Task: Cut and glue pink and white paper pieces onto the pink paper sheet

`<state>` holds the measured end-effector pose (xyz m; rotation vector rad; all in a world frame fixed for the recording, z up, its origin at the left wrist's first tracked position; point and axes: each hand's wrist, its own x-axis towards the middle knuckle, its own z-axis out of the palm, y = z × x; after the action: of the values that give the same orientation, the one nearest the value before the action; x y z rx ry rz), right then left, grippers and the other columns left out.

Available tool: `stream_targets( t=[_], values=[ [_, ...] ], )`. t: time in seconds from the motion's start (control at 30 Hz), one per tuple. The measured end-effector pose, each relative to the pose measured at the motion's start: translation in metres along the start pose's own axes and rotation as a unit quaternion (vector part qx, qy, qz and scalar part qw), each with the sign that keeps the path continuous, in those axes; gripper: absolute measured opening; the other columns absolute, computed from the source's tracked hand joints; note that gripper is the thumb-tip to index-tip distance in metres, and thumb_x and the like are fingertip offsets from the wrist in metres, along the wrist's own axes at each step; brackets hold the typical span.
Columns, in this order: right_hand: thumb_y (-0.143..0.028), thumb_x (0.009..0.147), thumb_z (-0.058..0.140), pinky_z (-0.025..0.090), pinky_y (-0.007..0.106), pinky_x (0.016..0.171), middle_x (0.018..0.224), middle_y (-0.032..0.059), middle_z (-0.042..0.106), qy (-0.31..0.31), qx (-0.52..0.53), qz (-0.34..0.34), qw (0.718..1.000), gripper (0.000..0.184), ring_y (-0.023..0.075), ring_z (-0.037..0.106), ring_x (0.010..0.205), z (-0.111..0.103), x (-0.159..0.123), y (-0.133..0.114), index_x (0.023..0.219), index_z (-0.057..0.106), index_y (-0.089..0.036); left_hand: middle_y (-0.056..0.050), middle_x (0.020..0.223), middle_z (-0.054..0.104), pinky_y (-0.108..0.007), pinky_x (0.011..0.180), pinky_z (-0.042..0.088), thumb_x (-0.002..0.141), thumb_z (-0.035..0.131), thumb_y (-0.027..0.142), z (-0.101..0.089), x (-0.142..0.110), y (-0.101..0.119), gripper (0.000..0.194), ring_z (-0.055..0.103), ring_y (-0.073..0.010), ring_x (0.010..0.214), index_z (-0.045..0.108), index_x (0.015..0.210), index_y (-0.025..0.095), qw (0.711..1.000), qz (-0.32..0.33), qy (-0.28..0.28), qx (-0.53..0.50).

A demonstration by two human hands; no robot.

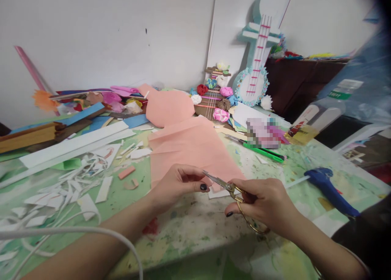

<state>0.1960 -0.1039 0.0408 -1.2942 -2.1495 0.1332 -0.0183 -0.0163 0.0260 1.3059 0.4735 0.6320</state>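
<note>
My right hand (pixel 262 204) is closed round the gold handles of small scissors (pixel 227 186), whose blades point left and up toward my left hand. My left hand (pixel 179 184) is curled in a pinch at the near edge of a folded salmon-pink sheet of paper (pixel 189 147) that lies on the green paint-stained table (pixel 189 223). The blade tips sit right by the left thumb and the paper's edge. A second piece of the same pink paper (pixel 168 105) lies farther back.
White paper scraps and strips (pixel 70 182) litter the left. A blue glue gun (pixel 330 188) lies at the right, green-handled scissors (pixel 262 150) behind the paper. Paper flowers and a paper guitar (pixel 253 76) stand at the wall. A white cable (pixel 76 231) crosses the near left.
</note>
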Motion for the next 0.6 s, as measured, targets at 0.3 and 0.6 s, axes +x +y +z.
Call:
stream_targets(
  t=[0.3, 0.6],
  values=[
    [-0.049, 0.078, 0.067, 0.025, 0.020, 0.042, 0.049, -0.0075, 0.032, 0.035, 0.020, 0.085, 0.996, 0.036, 0.0067, 0.025, 0.046, 0.0008, -0.0031, 0.0028, 0.077, 0.069, -0.013, -0.001, 0.071, 0.059, -0.025, 0.070, 0.039, 0.082, 0.067, 0.025, 0.0019, -0.0011, 0.0004, 0.013, 0.051, -0.0104, 0.069, 0.070, 0.082, 0.013, 1.000, 0.006, -0.005, -0.018],
    [-0.052, 0.072, 0.071, 0.028, 0.022, 0.047, 0.053, -0.0072, 0.037, -0.012, 0.042, 0.142, 0.989, 0.038, 0.0083, 0.032, 0.048, 0.0040, 0.0028, 0.0070, 0.081, 0.060, -0.016, -0.001, 0.073, 0.058, -0.021, 0.062, 0.040, 0.074, 0.074, 0.018, 0.0039, -0.0028, 0.0017, 0.016, 0.052, -0.0080, 0.063, 0.069, 0.088, 0.014, 0.982, -0.024, 0.007, -0.185]
  ],
)
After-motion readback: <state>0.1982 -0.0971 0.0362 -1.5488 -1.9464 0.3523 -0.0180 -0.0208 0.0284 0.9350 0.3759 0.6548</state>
